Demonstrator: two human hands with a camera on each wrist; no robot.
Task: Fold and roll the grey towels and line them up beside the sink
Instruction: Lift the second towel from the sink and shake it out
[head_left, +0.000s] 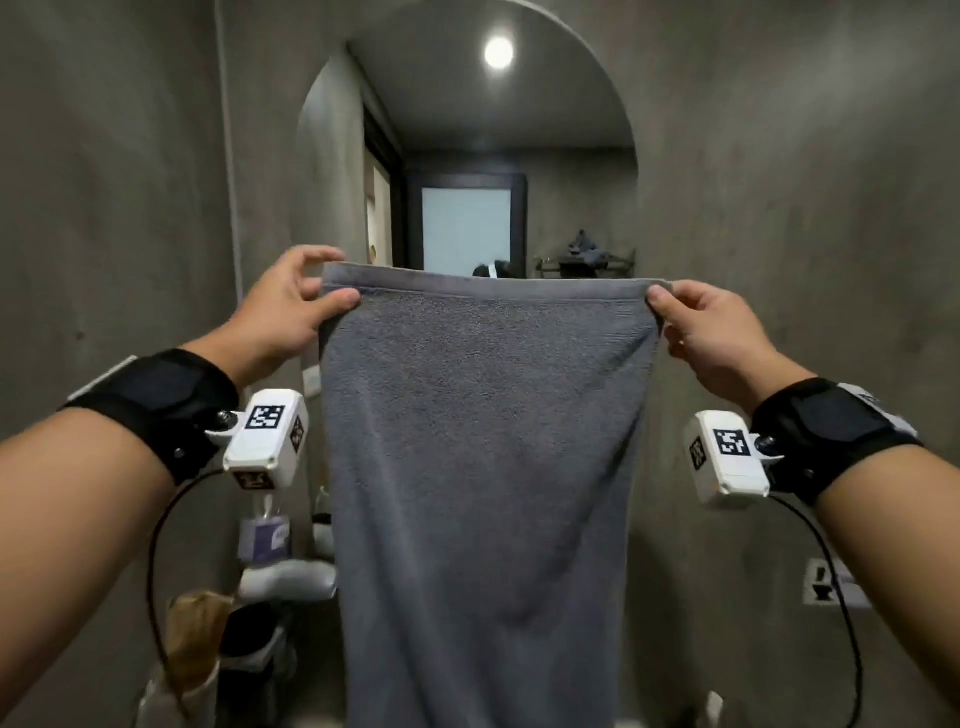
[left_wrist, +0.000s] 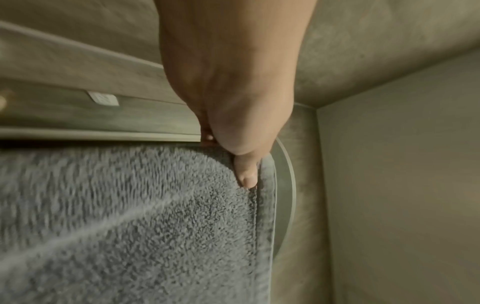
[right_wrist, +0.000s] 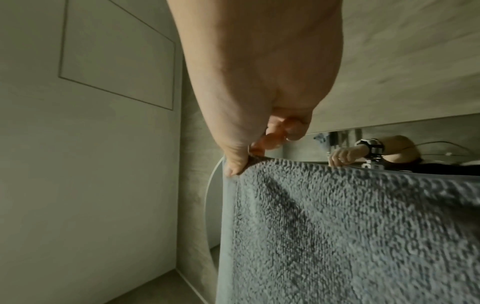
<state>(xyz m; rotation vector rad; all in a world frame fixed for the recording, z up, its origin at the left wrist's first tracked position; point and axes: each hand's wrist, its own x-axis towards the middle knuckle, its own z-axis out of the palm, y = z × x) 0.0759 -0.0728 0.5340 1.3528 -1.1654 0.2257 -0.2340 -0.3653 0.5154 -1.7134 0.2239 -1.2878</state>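
Left hand (head_left: 283, 306) and right hand (head_left: 711, 332) pinching top corners of grey towel (head_left: 483, 441), hanging full length before arched mirror (head_left: 467, 156). Risk: thin pinch slipping, corner dropping onto cluttered counter below, fold skewed.

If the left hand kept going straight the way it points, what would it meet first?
Probably the arched mirror on the wall: the left hand, pinching the grey towel by its top corner, points at the mirror's left edge. Depth is unclear.

Centre: hanging towel (head_left: 483, 441) blocks passage and hides what lies below it.
Left, low: bottle (head_left: 264, 538) and clutter crowd the way.
Far: mirror (head_left: 467, 156) close behind.
Right: bare wall (head_left: 805, 182); open room.
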